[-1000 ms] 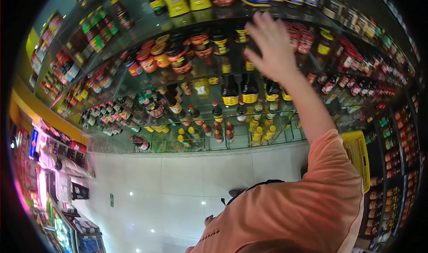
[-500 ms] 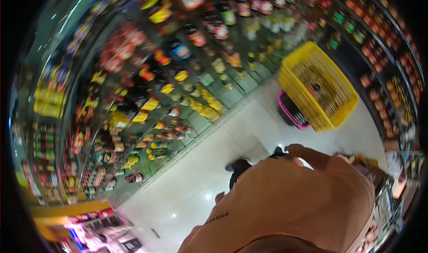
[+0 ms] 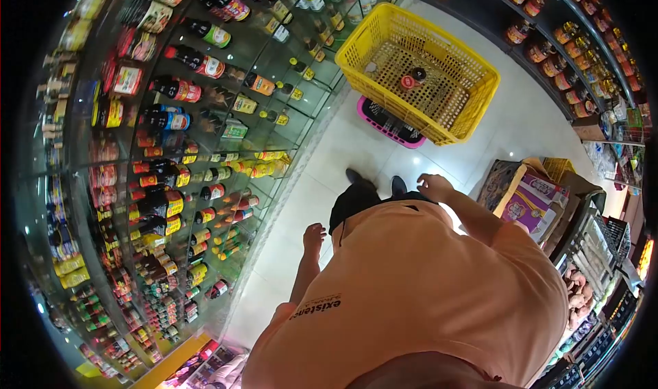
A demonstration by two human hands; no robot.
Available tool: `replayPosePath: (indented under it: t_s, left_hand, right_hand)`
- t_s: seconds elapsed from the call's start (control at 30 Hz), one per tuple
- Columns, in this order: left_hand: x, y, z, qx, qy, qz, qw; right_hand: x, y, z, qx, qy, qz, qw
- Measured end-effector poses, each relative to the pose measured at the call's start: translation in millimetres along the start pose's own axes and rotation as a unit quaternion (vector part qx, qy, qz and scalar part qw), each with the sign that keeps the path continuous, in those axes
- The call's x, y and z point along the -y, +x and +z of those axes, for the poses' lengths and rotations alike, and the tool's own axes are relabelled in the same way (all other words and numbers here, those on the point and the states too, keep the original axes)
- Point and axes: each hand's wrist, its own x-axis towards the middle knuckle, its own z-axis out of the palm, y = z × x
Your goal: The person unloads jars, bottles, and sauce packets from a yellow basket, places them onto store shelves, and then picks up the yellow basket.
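My left hand (image 3: 314, 237) hangs beside my hip on the shelf side, its fingers loosely bent and a little apart, holding nothing that I can see. In front of my waist is my right hand (image 3: 436, 187), its fingers relaxed and slightly curled with nothing visible in them. Ahead of it, apart from both hands, stands a yellow plastic basket (image 3: 458, 41) with perforated sides. Inside lie a red-capped item (image 3: 408, 82) and a dark-topped one (image 3: 418, 74). Beneath the yellow basket shows a black basket with a pink rim (image 3: 384, 132).
Glass shelves of sauce bottles (image 3: 177, 89) line my left side. Dark shelves with jars (image 3: 538, 50) curve along the front right. Cardboard boxes (image 3: 534, 200) sit close to my right arm, with produce (image 3: 578, 293) behind them. Pale floor tiles (image 3: 322, 180) run along the shelves.
My view has turned to the right, and the picture is sharper. The yellow basket now appears farther left and higher. More of my left arm and hand shows, hanging at my side.
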Motion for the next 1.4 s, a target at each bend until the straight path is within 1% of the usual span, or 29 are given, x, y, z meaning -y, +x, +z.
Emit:
replayPosePath:
  t_s: [0.13,0.2,0.23,0.27,0.3,0.33,0.37,0.4,0.43,0.47,0.5,0.53,0.57,0.6,0.67,0.73,0.77,0.8,0.9,0.93,1.0,1.07,1.13,1.17,1.2,1.23,1.3,1.33,1.4]
  left_hand:
    - [40.8,37.0,-8.6,0.065,0.002,0.002,0.998]
    - [84.6,57.8,-22.9,0.072,0.164,0.236,0.955]
    - [69.1,59.7,-30.5,0.139,0.224,0.136,0.955]
    - [88.1,72.2,-37.9,0.141,0.226,0.128,0.955]
    - [110.1,86.3,-45.7,0.129,0.392,0.283,0.866]
    - [124.8,100.9,-54.3,0.112,0.534,0.425,0.722]
    - [124.4,110.0,-54.2,0.119,0.428,0.266,0.855]
    - [125.3,118.3,-53.6,0.120,0.299,0.092,0.942]
    - [115.4,121.5,-59.3,0.128,0.417,0.403,0.805]
    - [101.2,133.8,-63.6,0.151,0.377,0.288,0.867]
    - [61.7,132.8,-61.2,0.154,0.323,0.164,0.919]
    - [16.4,128.4,-57.8,0.135,0.272,0.048,0.951]
    - [2.2,145.3,-64.3,0.065,0.037,-0.099,0.992]
    - [-48.6,131.4,-53.5,0.044,0.000,-0.117,0.992]
    - [-120.3,127.3,-48.1,0.017,0.059,-0.090,0.994]
    - [-167.8,131.4,-44.2,0.007,0.081,-0.085,0.993]
    - [-186.1,135.0,-40.3,0.004,0.090,-0.077,0.993]
    - [-200.7,140.2,-36.2,0.001,0.097,-0.081,0.992]
    - [-232.2,155.0,-23.9,0.033,0.110,-0.045,0.992]
    - [-240.9,162.8,-16.9,0.036,0.113,-0.048,0.992]
    - [-253.5,172.3,-2.1,0.070,0.136,-0.017,0.988]
    - [-268.5,179.8,15.5,0.081,0.126,-0.003,0.989]
    - [-287.0,192.5,32.6,0.114,0.170,0.138,0.969]
    - [-302.5,196.6,42.1,0.116,0.171,0.137,0.969]
    - [-323.9,197.4,54.5,0.114,0.201,0.174,0.957]
    - [-347.3,199.5,68.3,0.112,0.229,0.213,0.943]
    - [-398.2,198.0,96.2,0.121,0.238,0.240,0.933]
    - [-419.5,195.3,109.0,0.130,0.250,0.265,0.922]
    - [-451.1,199.3,138.3,0.174,0.174,0.326,0.913]
  right_hand:
    - [46.0,37.0,-67.4,-0.190,0.058,-0.080,0.977]
    - [48.3,77.0,-104.9,-0.295,0.059,-0.130,0.945]
    - [55.2,92.6,-128.4,-0.312,0.064,-0.111,0.941]
    - [61.0,111.5,-148.6,-0.329,0.067,-0.092,0.937]
    - [56.5,137.7,-161.2,-0.316,0.059,-0.069,0.944]
    - [51.7,162.1,-174.2,-0.306,0.051,-0.046,0.950]
    - [50.7,184.2,-187.1,-0.250,0.063,0.011,0.966]
    - [47.0,208.9,-194.1,-0.249,0.064,0.016,0.966]
    - [38.7,234.2,-195.1,-0.227,0.061,0.039,0.971]
    - [28.2,259.0,-197.8,-0.203,0.056,0.063,0.975]
    - [26.0,282.1,-203.3,-0.150,0.040,0.127,0.980]
    - [15.6,307.4,-204.2,-0.142,0.039,0.130,0.980]
    - [3.5,334.0,-200.4,-0.132,0.011,0.150,0.980]
    - [-5.6,358.3,-194.2,-0.120,-0.012,0.169,0.978]
    - [-14.7,391.2,-194.2,-0.063,0.019,0.191,0.979]
    - [-33.5,418.2,-186.9,-0.079,0.083,0.209,0.971]
    - [-61.5,444.0,-161.9,-0.137,0.073,0.185,0.970]
    - [-56.9,451.3,-159.1,-0.132,0.079,0.187,0.970]
    - [-49.9,463.1,-150.8,-0.287,0.080,0.186,0.936]
    - [-53.1,472.2,-147.2,-0.286,0.080,0.191,0.936]
    - [-54.2,482.6,-139.9,-0.276,0.081,0.281,0.916]
    - [-51.0,479.3,-139.3,-0.263,0.073,0.285,0.919]
    - [-29.8,463.1,-162.1,-0.254,0.065,0.288,0.921]
    - [7.1,431.6,-196.5,-0.229,0.177,0.274,0.917]
    - [28.0,411.4,-213.0,-0.201,0.287,0.255,0.902]
    - [24.4,405.7,-211.6,-0.202,0.286,0.256,0.901]
    - [9.4,393.6,-207.9,-0.241,0.467,0.029,0.850]
    - [18.7,380.1,-214.9,-0.239,0.467,0.034,0.851]
    - [55.9,350.2,-253.9,-0.189,0.578,-0.084,0.789]
